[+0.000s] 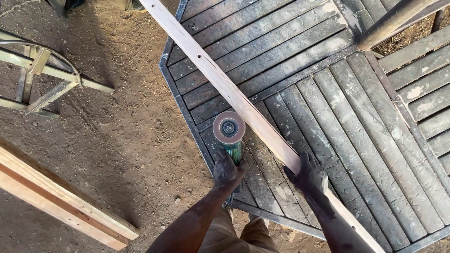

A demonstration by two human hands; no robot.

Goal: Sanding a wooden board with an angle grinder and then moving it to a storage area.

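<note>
A long pale wooden plank [220,79] lies slanted across a dusty slatted metal table [328,103], running from the top left to the bottom right. My right hand [307,175] grips the plank near its lower part. My left hand [228,171] holds a green angle grinder [233,150] whose round sanding disc [228,127] faces up, right beside the plank's left edge. Whether the disc touches the wood is unclear.
Bare dirt ground [122,136] lies left of the table. A thick timber beam [61,201] rests at the lower left, and a pale wooden frame [42,79] stands at the upper left. Another slatted panel [426,89] adjoins at the right. A person's feet [70,4] show at the top.
</note>
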